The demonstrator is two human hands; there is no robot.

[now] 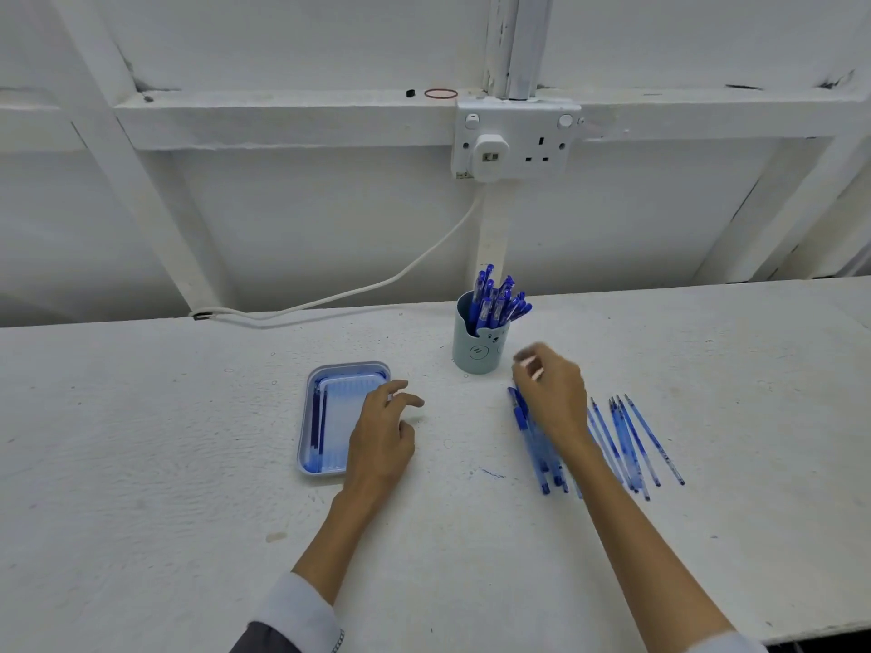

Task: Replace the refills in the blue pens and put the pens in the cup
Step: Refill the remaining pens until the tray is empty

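Head view suggests we are mostly done: the cup [477,351] at 12 o'clock holds many finished pens [495,301], a few blue pens [542,461] wait at its 5 o'clock under our blurred right hand [554,398], whose grip we cannot tell, and our left hand [382,435] is slack and empty.

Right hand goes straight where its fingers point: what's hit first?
Probably the cup of blue pens: the right hand's fingers aim up-left at its side, close by. Hand blurred, depth unclear.

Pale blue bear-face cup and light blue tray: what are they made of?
Pale blue bear-face cup: probably matte plastic, judging by its smooth, even, dull wall. Light blue rectangular tray: likely glossy plastic; its rounded rim shows soft reflections.
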